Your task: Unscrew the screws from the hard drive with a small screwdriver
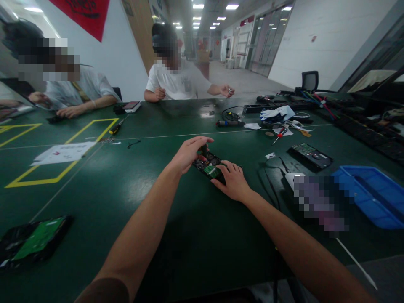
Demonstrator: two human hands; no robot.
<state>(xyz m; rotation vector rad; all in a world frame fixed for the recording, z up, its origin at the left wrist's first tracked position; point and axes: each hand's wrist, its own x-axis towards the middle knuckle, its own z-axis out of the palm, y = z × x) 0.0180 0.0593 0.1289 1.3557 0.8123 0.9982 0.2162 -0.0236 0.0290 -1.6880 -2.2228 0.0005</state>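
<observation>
An open hard drive (211, 169) with a green circuit board lies on the dark green table in front of me. My right hand (232, 180) spans its near right end, thumb along the near side and fingers over the top, gripping it. At the drive's far left end is my left hand (191, 153), bent over it with the fingers drawn together. Something small and dark shows beneath those fingers, too hidden to name.
Another hard drive (309, 156) and a blue tray (372, 195) are on the right. A circuit-board device (38, 240) lies front left. Further back are a red screwdriver (280, 135), a yellow-handled screwdriver (116, 127) and a paper sheet (65, 152). Two people (175, 80) sit across the table.
</observation>
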